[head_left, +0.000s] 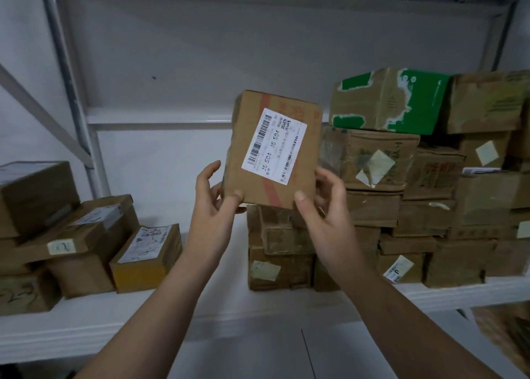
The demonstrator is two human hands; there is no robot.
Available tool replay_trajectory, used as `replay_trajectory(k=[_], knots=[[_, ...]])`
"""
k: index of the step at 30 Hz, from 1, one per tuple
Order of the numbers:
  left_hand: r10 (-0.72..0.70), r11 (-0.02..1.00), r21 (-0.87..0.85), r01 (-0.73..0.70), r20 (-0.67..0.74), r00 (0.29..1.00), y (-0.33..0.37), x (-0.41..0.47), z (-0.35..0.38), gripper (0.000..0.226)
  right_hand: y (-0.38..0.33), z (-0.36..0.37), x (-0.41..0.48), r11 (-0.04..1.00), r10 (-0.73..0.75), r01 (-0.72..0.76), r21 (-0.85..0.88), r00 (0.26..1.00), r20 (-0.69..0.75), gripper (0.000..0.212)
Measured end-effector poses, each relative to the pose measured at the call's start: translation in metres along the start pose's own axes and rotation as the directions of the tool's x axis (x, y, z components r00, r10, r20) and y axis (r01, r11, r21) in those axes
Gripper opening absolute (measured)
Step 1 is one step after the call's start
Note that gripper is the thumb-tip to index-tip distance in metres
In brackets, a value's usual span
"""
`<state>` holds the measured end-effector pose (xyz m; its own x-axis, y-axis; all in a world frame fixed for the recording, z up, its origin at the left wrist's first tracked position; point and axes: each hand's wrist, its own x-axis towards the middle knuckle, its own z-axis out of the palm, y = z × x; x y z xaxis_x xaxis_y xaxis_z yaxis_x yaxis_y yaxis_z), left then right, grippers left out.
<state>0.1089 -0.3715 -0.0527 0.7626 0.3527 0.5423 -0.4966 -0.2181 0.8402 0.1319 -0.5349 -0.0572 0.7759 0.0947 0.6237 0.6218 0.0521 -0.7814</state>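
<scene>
Parcel storeroom: white metal shelving [229, 315] stacked with labelled cardboard boxes [372, 160].

Both forearms bare, stretched forward and up from lower frame edge, converging toward centre. Raised left hand [213, 206] has palm turned inward, thumb pressed on front of box [272, 154] at lower left corner, fingers curled behind, one finger looser beside edge. Opposite, right hand [327, 209] pinches lower right corner, thumb in front, fingers round right edge. Hands roughly level.
</scene>
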Motion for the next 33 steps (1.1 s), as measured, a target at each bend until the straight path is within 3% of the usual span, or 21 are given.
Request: replay_trajectory(k=[4, 11, 18, 21, 24, 26, 30, 33], knots=[[0.051, 0.998, -0.042, -0.051, 0.013, 0.999, 0.003, -0.015, -0.005, 0.046, 0.0, 0.005, 0.008, 0.991, 0.1, -0.101, 0.088, 0.995, 0.02, 0.068], [0.055, 0.996, -0.071, -0.053, 0.025, 0.998, 0.006, -0.02, -0.019, 0.046, -0.001, 0.012, 0.009, 0.982, 0.075, -0.08, 0.173, 0.997, 0.034, 0.068], [-0.074, 0.997, 0.01, 0.074, 0.079, 0.994, 0.017, -0.008, -0.031, 0.078, -0.013, 0.011, 0.015, 0.987, 0.044, -0.044, 0.152, 0.999, 0.005, 0.061], [-0.106, 0.986, -0.128, 0.111, 0.049, 0.993, 0.021, -0.003, -0.03, 0.084, -0.01, 0.022, 0.005, 0.96, 0.098, -0.103, 0.259, 0.995, 0.031, 0.077], [-0.128, 0.923, -0.378, 0.076, -0.113, 0.985, 0.017, -0.003, -0.022, 0.08, -0.004, 0.042, -0.011, 0.959, 0.096, -0.131, 0.252, 0.984, 0.148, 0.097], [-0.112, 0.912, -0.411, 0.018, -0.204, 0.973, 0.019, -0.003, -0.023, 0.076, -0.006, 0.047, -0.017, 0.954, 0.099, -0.146, 0.262, 0.978, 0.183, 0.101], [-0.021, 0.94, -0.332, -0.079, -0.288, 0.957, 0.029, 0.004, -0.038, 0.064, -0.019, 0.031, -0.006, 0.942, 0.132, -0.113, 0.316, 0.991, -0.038, 0.094], [0.06, 0.966, -0.226, -0.125, -0.273, 0.96, 0.035, 0.005, -0.045, 0.055, -0.025, 0.015, 0.003, 0.985, 0.037, -0.018, 0.173, 0.993, -0.108, 0.069]])
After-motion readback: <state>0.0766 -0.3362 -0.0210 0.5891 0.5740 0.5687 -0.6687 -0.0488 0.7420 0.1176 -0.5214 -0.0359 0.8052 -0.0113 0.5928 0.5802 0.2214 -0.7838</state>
